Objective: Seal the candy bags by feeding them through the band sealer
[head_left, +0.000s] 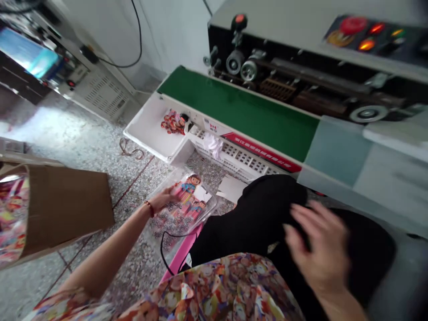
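Note:
My left hand (163, 200) reaches down to a clear plastic bin (210, 209) on the floor, a beaded bracelet at its wrist. Its fingers close at the left edge of a flat cartoon-printed packet (187, 186) with coloured stripes; the fingertips are partly hidden. More cartoon-printed pieces (195, 207) lie beside it in the bin. Over my black-clad lap, my right hand (317, 245) hangs with its fingers apart and nothing in them, blurred by motion.
A machine with a green conveyor belt (240, 111) stands ahead, its lit control buttons (367, 44) at upper right. At the belt's left end, a white tray (143, 129) holds small printed pieces. An open cardboard box (70, 200) with printed packets stands left. A pink edge (182, 254) lies beside my leg.

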A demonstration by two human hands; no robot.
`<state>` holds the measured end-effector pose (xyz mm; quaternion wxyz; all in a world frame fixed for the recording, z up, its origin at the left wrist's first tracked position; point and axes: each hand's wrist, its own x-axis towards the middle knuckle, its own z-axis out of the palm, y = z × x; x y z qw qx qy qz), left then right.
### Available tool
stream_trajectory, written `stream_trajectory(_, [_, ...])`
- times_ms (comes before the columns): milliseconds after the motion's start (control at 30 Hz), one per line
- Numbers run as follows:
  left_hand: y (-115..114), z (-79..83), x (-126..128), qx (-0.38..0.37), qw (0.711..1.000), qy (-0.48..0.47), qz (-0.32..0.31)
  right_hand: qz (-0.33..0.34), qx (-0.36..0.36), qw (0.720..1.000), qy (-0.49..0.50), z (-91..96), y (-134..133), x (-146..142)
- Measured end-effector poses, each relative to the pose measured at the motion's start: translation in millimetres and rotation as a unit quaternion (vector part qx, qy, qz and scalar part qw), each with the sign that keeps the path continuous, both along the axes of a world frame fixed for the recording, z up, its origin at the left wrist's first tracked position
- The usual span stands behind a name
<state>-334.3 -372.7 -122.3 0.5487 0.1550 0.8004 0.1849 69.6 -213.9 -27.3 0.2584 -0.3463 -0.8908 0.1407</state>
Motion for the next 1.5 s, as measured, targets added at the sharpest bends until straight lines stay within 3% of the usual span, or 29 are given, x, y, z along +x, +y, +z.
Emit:
stream_trajectory(100, [34,64.5,14,0.094,0.994,-0.055,-0.016,0.151,0.033,0.988,-0.025,-3.6,-18,-77])
stream_trajectory(167, [58,102.7,37,0.146,0.984,-0.093,-0.046,0.195,0.070,0.978,-0.031,-6.1,-23,-114])
stream_trajectory(233, [81,134.1,66,0.172,0.972,-0.142,-0.078,0.193,0.096,0.976,-0.007,-5.4,-20,-128])
stream_trajectory(300, [102,159.0,95,0.175,0.959,-0.202,-0.100,0.155,0.105,0.982,0.019,0.6,-11,-118])
stream_trajectory(400, [137,187.8,134,0.164,0.934,-0.294,-0.123,0.080,0.075,0.993,0.043,19.3,10,-76])
stream_trajectory(467, [163,202.6,158,0.162,0.909,-0.354,-0.152,-0.006,0.013,0.997,0.075,34.8,26,-43])
stream_trajectory(533, [189,212.2,184,0.184,0.884,-0.388,-0.185,-0.113,-0.084,0.982,0.129,49.5,46,-11])
stream_trajectory(633, [225,210.1,227,0.276,0.875,-0.331,-0.222,-0.218,-0.235,0.923,0.212,64.8,87,33])
stream_trajectory(700, [244,195.8,257,0.368,0.874,-0.196,-0.249,-0.269,-0.297,0.884,0.239,68.0,118,60])
stream_trajectory(733, [252,185.5,271,0.417,0.862,-0.109,-0.267,-0.293,-0.316,0.869,0.241,67.3,134,71])
stream_trajectory(800, [265,161.6,297,0.499,0.805,0.053,-0.318,-0.332,-0.330,0.856,0.217,62.4,161,89])
stream_trajectory(900, [280,128.0,326,0.532,0.710,0.196,-0.417,-0.382,-0.302,0.869,0.085,51.5,186,100])
stream_trajectory(1000, [288,107.8,345,0.474,0.678,0.290,-0.481,-0.415,-0.232,0.875,-0.088,42.9,193,106])
stream_trajectory(1100, [293,101.8,356,0.439,0.657,0.358,-0.497,-0.430,-0.188,0.872,-0.143,38.7,193,113])
stream_trajectory(1200, [297,102.2,356,0.419,0.653,0.414,-0.476,-0.432,-0.144,0.883,-0.116,36.6,189,120])
stream_trajectory(1333, [305,101.7,340,0.368,0.678,0.438,-0.462,-0.288,-0.050,0.948,-0.128,28.8,179,120])
stream_trajectory(1433, [312,100.5,327,0.381,0.688,0.423,-0.450,-0.240,-0.037,0.957,-0.161,20.6,174,116])
stream_trajectory(1500, [318,99.6,324,0.418,0.674,0.399,-0.460,-0.242,-0.036,0.955,-0.168,17.7,173,115])
